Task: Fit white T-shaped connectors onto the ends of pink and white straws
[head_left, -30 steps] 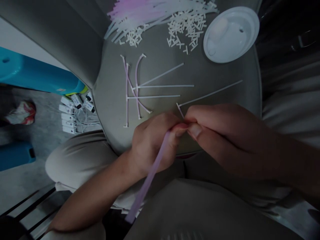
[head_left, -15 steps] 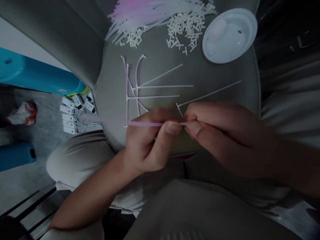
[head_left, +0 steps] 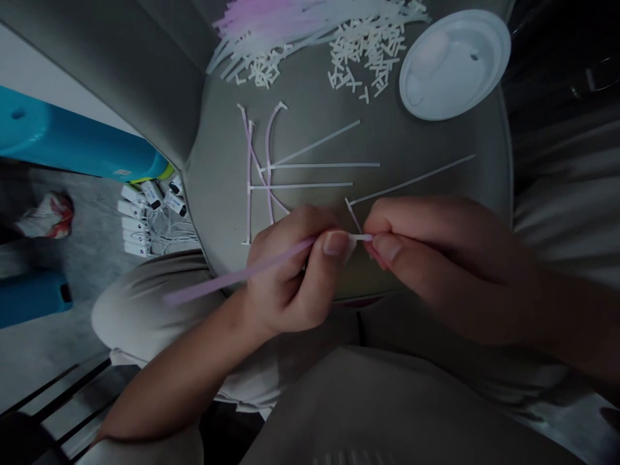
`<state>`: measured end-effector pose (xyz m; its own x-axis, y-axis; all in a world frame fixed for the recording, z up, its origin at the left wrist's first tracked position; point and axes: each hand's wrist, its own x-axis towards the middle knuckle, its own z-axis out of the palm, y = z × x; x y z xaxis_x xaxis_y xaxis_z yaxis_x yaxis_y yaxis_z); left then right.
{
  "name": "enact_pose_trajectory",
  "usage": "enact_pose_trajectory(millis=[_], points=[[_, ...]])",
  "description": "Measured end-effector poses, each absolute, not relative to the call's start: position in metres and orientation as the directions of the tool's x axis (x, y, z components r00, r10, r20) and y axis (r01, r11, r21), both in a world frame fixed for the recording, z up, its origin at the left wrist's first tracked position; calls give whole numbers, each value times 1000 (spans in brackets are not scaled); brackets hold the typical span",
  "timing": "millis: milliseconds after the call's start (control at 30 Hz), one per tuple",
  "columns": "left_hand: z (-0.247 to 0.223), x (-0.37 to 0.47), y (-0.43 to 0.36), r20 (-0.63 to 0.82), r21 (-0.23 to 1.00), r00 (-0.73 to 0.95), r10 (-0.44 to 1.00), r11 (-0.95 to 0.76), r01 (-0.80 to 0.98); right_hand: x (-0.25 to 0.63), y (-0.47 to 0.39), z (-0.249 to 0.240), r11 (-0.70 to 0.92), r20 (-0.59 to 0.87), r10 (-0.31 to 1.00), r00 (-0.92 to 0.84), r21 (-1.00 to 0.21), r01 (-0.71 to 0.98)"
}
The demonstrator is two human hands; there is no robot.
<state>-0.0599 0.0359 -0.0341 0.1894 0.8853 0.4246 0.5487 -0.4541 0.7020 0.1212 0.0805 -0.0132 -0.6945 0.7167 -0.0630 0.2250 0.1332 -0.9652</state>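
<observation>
"What does your left hand (head_left: 295,278) pinch?"
"A lavender tube (head_left: 217,281), its free end slanting down-left."
"And your right hand (head_left: 440,265)?"
"It pinches another lavender tip (head_left: 369,238); a white connector (head_left: 359,237) shows between your hands, over the grey chair seat (head_left: 314,97)."

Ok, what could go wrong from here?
1. The small white piece shows only briefly between the left hand and right hand; uneven pressure might bend it or let it slip.
2. The pink tube sticks out well past the left hand, so its free end could catch on clothing.
3. The tube assemblies cross on the seat; lifting one might drag another.
</observation>
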Motion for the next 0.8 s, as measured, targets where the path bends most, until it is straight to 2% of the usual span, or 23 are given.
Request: enact_pose_trajectory(millis=[200, 467, 800], points=[[-32, -62, 37, 388, 698, 231, 892, -448, 558, 121, 77, -19, 171, 1, 725, -689, -969, 179], [-29, -64, 42, 386, 733, 276, 880, -475, 488, 116, 72, -21, 110, -20, 715, -699, -984, 140], [-36, -57, 33, 386, 775, 215, 897, -442, 451, 116, 68, -18, 46, -47, 754, -655, -991, 125]])
